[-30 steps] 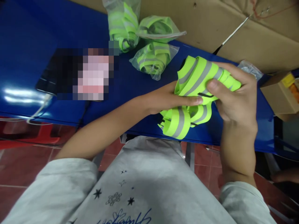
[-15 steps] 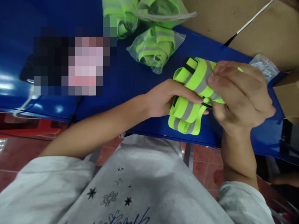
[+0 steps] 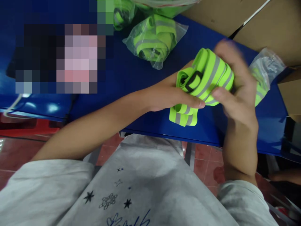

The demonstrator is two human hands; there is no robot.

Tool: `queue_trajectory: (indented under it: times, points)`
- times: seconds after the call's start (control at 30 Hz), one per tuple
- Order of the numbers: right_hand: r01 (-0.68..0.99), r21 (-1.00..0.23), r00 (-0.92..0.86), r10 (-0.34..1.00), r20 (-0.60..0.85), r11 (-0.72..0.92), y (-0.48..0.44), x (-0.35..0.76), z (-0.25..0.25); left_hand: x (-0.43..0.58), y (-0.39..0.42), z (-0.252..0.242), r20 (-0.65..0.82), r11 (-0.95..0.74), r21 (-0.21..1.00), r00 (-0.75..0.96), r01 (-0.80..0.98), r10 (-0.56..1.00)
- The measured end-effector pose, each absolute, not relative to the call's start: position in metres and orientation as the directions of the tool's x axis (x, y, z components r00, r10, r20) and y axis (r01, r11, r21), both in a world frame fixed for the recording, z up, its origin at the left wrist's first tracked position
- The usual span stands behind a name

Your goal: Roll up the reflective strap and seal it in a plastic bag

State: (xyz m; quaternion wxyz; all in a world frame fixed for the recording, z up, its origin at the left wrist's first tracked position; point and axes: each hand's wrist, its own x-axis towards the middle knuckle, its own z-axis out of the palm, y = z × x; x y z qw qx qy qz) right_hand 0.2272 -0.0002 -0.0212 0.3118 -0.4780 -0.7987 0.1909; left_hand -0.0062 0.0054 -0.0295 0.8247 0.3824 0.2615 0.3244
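A neon-yellow strap with grey reflective stripes (image 3: pixel 207 75) is folded into a thick bundle, and both my hands grip it above the blue table (image 3: pixel 131 81). My left hand (image 3: pixel 174 95) holds the bundle from below and the left, thumb pressed along its underside. Around its right end my right hand (image 3: pixel 237 91) is wrapped, blurred by motion. A black buckle shows on the bundle's left face. A short folded end of the strap hangs down near the table's front edge.
A clear bag with a rolled strap (image 3: pixel 154 40) lies behind my hands, more bagged straps (image 3: pixel 122 12) at the top edge. Another clear bag (image 3: pixel 265 72) sits behind my right hand. Cardboard boxes (image 3: pixel 270 28) stand at the back right. A pixelated patch covers the left.
The strap has been gathered into a tighter bundle, with less of it hanging loose. My right hand has shifted around the bundle's right end, and the buckle has turned into view.
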Motion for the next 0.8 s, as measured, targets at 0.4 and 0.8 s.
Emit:
queue_trajectory:
  times: [0.4,0.8]
  points:
    - [0.745,-0.394,-0.220,0.756,0.616,0.538,-0.011,0.202,-0.026,0.009,0.010,-0.037,-0.221,0.641,0.591,0.666,-0.490,0.713]
    - [0.740,-0.093,-0.507,0.643,0.574,0.666,-0.016,0.197,-0.032,0.005,0.011,-0.020,-0.067,0.528,0.459,0.564,-0.715,0.823]
